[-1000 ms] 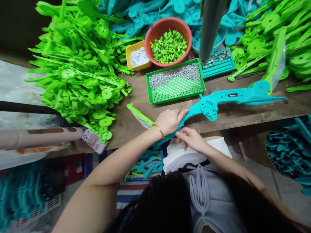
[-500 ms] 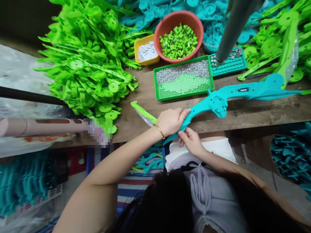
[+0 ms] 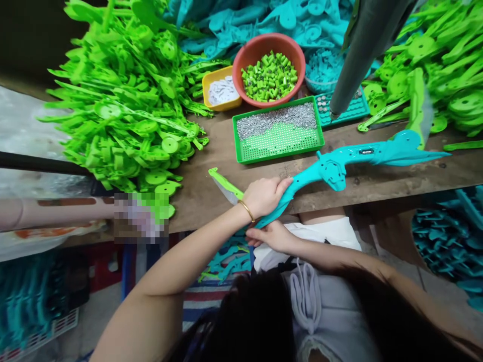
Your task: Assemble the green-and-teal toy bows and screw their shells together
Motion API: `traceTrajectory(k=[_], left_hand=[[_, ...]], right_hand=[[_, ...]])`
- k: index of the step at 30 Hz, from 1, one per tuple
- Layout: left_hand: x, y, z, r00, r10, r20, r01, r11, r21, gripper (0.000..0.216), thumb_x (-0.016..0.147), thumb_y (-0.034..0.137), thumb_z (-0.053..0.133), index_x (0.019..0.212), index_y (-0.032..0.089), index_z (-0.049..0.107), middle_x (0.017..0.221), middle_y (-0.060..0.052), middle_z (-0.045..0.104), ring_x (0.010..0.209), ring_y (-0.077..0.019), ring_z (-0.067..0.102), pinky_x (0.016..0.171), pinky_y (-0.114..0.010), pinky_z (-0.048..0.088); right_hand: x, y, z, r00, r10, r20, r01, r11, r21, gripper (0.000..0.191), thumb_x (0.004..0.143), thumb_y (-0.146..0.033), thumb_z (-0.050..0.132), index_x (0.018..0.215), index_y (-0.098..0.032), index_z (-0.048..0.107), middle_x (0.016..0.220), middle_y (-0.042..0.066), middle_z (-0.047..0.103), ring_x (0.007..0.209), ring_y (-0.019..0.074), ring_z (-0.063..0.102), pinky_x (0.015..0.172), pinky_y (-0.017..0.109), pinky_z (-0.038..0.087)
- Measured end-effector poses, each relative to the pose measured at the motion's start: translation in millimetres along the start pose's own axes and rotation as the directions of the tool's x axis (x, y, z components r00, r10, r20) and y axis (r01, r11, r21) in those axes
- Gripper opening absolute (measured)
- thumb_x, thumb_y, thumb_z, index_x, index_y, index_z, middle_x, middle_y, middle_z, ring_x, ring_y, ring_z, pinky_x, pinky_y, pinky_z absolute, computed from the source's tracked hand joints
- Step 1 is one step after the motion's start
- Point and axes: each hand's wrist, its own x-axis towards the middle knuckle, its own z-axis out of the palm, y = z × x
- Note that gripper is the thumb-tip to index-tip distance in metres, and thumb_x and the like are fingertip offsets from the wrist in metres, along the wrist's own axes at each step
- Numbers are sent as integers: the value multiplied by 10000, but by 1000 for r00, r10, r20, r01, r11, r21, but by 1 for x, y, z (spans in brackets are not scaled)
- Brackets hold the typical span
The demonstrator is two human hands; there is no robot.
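Observation:
A long turquoise plastic toy piece (image 3: 339, 163) lies across the wooden bench (image 3: 211, 151), its near end hanging over the front edge. My left hand (image 3: 264, 195), with a gold bangle on the wrist, is closed around that near end. My right hand (image 3: 272, 236) sits just below the bench edge, fingers curled at the tip of the same piece; what they pinch is hidden. A lime green strip in clear film (image 3: 225, 185) lies beside my left wrist.
A heap of lime green parts (image 3: 124, 100) fills the left of the bench, more green parts (image 3: 445, 60) the right, turquoise ones (image 3: 241, 20) the back. A green tray of small metal pins (image 3: 279, 129), an orange bowl (image 3: 268, 68), a yellow tub (image 3: 221, 89) and a grey post (image 3: 362, 50) stand behind.
My right hand has slid left and down along the near end of the turquoise piece, below the bench edge. My left hand keeps its hold. The view has shifted a little.

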Motion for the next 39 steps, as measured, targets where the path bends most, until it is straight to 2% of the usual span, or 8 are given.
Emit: traceTrajectory(k=[6,10,13,15,16,20,26,39], left_hand=[[-3,3,8,1000,-8,-16,9,1000,21,745,979,640,99,883,185,682,867,-116,740,835,-279,710,663,-328,438],[-10,-10,6,999,29,22,-29,999,-15,711,1000,589,102,861,191,675,865,-102,741,837,-260,710,698,-325,443],[-18,-23,5,999,3,32,-4,999,38,710,995,594,94,942,182,670,884,-121,739,847,-278,711,696,-337,446],[-21,-29,6,999,-19,43,15,996,93,722,988,607,92,1002,167,664,904,-143,737,865,-302,711,696,-351,451],[-22,-30,7,998,-19,53,13,994,109,728,985,611,91,1016,162,663,912,-152,736,874,-311,711,700,-358,455],[-21,-28,11,998,28,61,-35,993,111,734,983,614,87,1038,151,654,899,-161,737,876,-329,715,697,-373,463],[-19,-36,13,998,51,30,-55,991,119,746,975,635,98,1023,141,655,893,-165,740,881,-341,720,679,-376,467],[-6,-41,14,999,48,23,-49,997,57,735,976,624,119,993,146,677,903,-175,740,851,-326,721,678,-369,472]], right_hand=[[10,17,8,999,38,-23,-40,996,-81,698,616,-861,562,543,-167,559,474,6,581,407,98,534,461,253,493],[-25,-12,-12,996,54,71,-31,955,-296,523,626,-681,745,687,-170,652,536,9,636,469,132,580,494,267,490],[-70,-79,-47,914,-393,97,322,561,-762,356,850,-560,608,951,-237,717,834,59,747,732,185,680,697,323,534],[-90,-130,-75,745,-663,67,252,188,-949,333,947,-461,491,1077,-242,705,1057,110,731,979,243,675,859,403,512],[-93,-151,-89,716,-690,105,179,36,-983,344,943,-454,506,1132,-232,688,1105,122,716,1042,266,657,888,433,498],[-74,-187,-133,853,-462,242,111,-293,-950,419,932,-508,520,1212,-222,641,1153,106,711,1071,278,650,890,434,486],[-55,-161,-159,881,-463,99,-15,-235,-972,420,877,-586,568,1016,-206,682,947,85,746,843,240,686,706,328,477],[-51,-165,-151,896,-431,109,35,-175,-984,364,970,-473,444,1119,-230,671,1110,83,699,1037,223,658,874,372,525]])
